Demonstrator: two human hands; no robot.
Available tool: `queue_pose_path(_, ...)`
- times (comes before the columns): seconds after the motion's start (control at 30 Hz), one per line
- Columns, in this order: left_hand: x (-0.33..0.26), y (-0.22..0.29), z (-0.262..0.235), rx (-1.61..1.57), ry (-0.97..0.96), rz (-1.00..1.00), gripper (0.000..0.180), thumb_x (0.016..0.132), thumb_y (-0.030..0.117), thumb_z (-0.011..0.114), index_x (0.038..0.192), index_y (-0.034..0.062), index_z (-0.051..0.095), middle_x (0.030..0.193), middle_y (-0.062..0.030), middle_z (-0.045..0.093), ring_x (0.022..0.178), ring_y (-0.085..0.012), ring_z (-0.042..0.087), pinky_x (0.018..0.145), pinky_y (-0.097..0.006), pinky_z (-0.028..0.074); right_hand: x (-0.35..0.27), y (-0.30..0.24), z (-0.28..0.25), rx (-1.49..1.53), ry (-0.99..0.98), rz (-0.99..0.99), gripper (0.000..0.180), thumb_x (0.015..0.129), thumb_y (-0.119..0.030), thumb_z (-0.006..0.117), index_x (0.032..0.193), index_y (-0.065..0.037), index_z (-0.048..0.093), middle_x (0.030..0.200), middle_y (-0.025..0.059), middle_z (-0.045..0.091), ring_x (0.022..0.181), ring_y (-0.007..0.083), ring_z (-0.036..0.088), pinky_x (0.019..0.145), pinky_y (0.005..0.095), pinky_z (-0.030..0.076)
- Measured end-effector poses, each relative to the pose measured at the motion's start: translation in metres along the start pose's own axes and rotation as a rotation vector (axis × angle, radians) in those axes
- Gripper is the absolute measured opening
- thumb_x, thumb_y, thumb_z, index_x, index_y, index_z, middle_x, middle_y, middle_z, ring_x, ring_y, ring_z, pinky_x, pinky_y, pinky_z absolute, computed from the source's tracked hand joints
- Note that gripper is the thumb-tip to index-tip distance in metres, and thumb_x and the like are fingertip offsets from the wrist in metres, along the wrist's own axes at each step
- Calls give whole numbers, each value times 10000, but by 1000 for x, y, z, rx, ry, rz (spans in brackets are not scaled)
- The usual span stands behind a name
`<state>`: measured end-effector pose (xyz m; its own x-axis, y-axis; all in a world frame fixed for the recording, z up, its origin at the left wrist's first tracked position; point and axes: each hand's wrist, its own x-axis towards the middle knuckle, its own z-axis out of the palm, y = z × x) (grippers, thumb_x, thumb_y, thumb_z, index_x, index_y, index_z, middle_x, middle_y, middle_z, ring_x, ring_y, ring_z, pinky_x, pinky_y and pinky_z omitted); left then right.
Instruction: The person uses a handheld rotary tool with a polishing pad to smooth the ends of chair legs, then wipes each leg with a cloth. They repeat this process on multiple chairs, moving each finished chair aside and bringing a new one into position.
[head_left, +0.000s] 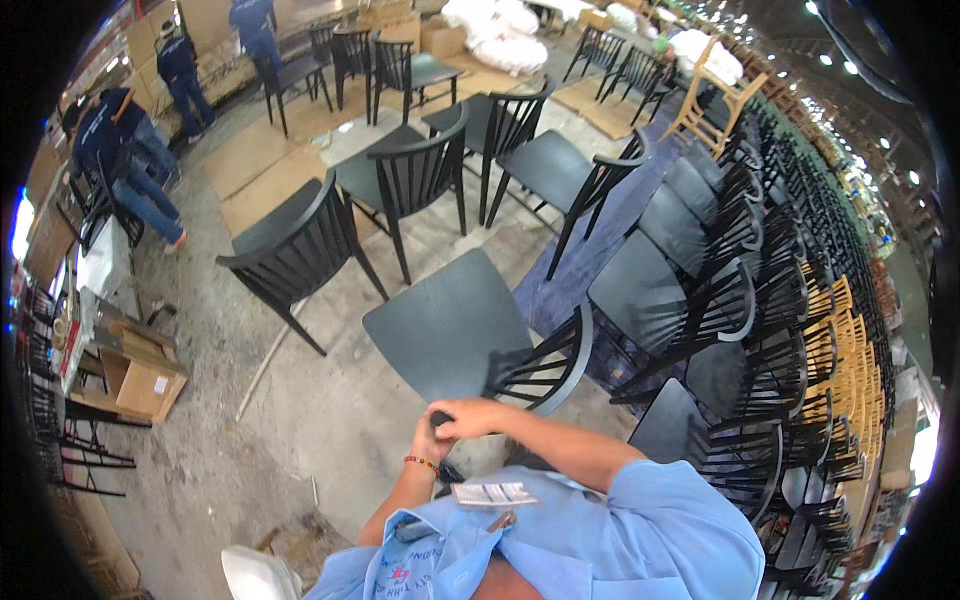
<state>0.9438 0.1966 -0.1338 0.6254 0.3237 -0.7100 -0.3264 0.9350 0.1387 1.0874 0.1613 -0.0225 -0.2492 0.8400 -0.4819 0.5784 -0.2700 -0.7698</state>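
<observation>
Both of my hands are together in front of my body, just short of the nearest black chair (452, 318). My left hand (427, 441), with a red beaded bracelet at the wrist, is closed round a small black object (440, 418) whose kind I cannot make out. Fingers of my right hand (472, 417) bend over the same object from the other side. The chair's broad seat lies beyond my hands, and its spindled back curves to the right of them. Something dark, partly hidden, hangs below my left wrist.
Several black chairs (405, 180) stand in an arc ahead. Dense rows of black chairs (640, 290) fill the right side, with unpainted wooden chairs (845, 340) behind. At left is an open cardboard box (150, 385). Several people in dark shirts (180, 68) work at the far left.
</observation>
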Motion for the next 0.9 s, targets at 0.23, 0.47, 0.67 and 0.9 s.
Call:
queue_pose_path(0.23,-25,-28,30,61,185,175,524,934,453,618,1220,27,508,1136,-143,576,1045,-301,602,909,-535,504,-104,190,-146,-136,1382,483,519,706,-241,796,1130,-4,616,1225,167,603,1128,307,568,928,441,466)
queue_pose_path(0.47,-13,-19,68,91,679,600,93,790,11,582,876,43,596,831,-50,570,790,-217,561,682,-438,523,-71,219,-198,993,708,445,411,686,12,652,1095,41,622,1014,113,645,913,224,603,795,367,492)
queue_pose_path(0.67,37,10,195,-3,664,598,197,774,-12,609,971,-10,604,1029,-125,610,970,-241,573,861,-368,495,-36,233,-346,972,642,331,428,690,-25,661,1104,76,628,1014,126,647,861,216,601,733,348,499)
queue_pose_path(0.9,148,9,264,-16,539,646,345,778,-3,633,1116,-60,592,1140,-135,604,1015,-233,571,849,-373,498,-27,281,-475,898,665,231,289,685,-38,690,965,30,675,855,85,654,743,210,617,642,342,487)
